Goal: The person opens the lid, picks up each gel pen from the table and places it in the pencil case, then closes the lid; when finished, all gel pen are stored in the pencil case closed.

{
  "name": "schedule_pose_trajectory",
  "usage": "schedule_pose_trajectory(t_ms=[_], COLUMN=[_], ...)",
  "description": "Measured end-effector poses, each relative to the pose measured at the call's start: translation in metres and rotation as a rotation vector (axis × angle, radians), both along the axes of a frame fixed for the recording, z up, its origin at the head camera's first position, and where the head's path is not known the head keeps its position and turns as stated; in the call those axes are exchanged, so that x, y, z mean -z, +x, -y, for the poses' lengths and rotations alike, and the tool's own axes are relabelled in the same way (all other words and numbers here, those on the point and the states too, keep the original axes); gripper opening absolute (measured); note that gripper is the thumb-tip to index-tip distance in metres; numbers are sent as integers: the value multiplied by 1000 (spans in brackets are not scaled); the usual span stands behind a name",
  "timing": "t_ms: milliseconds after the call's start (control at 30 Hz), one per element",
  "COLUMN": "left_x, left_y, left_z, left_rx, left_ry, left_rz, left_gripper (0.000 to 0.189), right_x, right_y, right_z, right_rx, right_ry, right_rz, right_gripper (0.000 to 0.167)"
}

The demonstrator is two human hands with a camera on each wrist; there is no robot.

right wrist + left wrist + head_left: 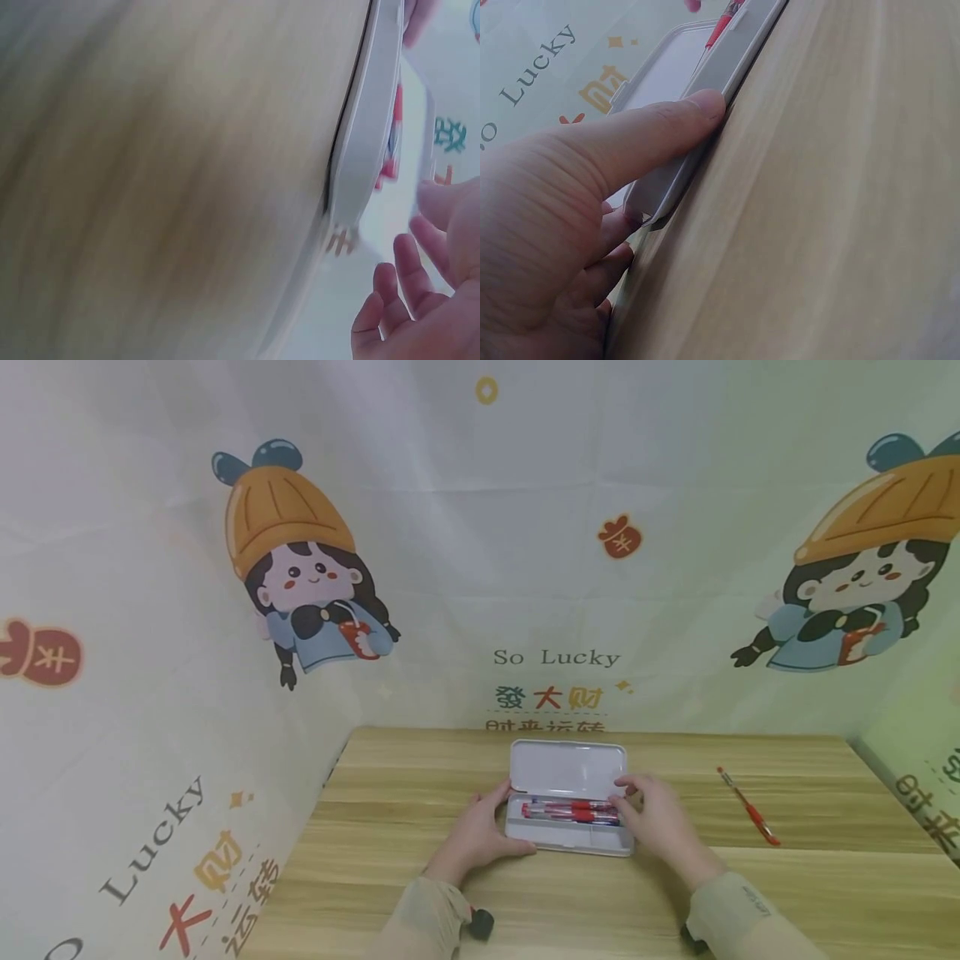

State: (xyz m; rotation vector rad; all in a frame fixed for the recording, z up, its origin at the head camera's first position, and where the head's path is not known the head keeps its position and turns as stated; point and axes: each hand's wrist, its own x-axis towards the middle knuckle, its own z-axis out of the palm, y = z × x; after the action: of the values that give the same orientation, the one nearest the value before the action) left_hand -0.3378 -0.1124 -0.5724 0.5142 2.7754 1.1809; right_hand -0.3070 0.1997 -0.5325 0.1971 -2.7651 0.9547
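A white pencil case [555, 837] lies on the table with its lid [567, 767] raised at the back. Inside are several red-and-clear pens [573, 814]. My left hand [480, 831] grips the case's left end. In the left wrist view, its thumb [705, 105] presses the front wall and the fingers go round the end. At the right end is my right hand [658, 820], close to the lid's right edge. The right wrist view shows its fingers [409, 274] spread apart and relaxed; whether the thumb or index touches the lid I cannot tell.
Right of the case, a red pen [750, 808] lies slantwise on the wooden table [405, 785]. A printed cloth [450, 568] with cartoon figures hangs behind the table and along its sides.
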Motion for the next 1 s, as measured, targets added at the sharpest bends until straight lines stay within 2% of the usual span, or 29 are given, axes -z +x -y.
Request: schedule_pose_trajectory(t_ms=[300, 567, 767, 1000], left_x=[2, 1, -1, -2], left_y=[0, 0, 2, 2], left_z=[0, 0, 0, 0], left_rx=[9, 5, -6, 4], left_ry=[8, 8, 9, 13], left_rz=[-2, 6, 21, 8], left_gripper=[125, 125, 126, 126], right_x=[-2, -1, 3, 5], right_y=[4, 11, 15, 18], right_z=[-38, -68, -90, -112], right_rx=[127, 205, 251, 350], right_ry=[-55, -8, -21, -41], right_rz=[-38, -101, -52, -19], right_gripper=[48, 50, 57, 56])
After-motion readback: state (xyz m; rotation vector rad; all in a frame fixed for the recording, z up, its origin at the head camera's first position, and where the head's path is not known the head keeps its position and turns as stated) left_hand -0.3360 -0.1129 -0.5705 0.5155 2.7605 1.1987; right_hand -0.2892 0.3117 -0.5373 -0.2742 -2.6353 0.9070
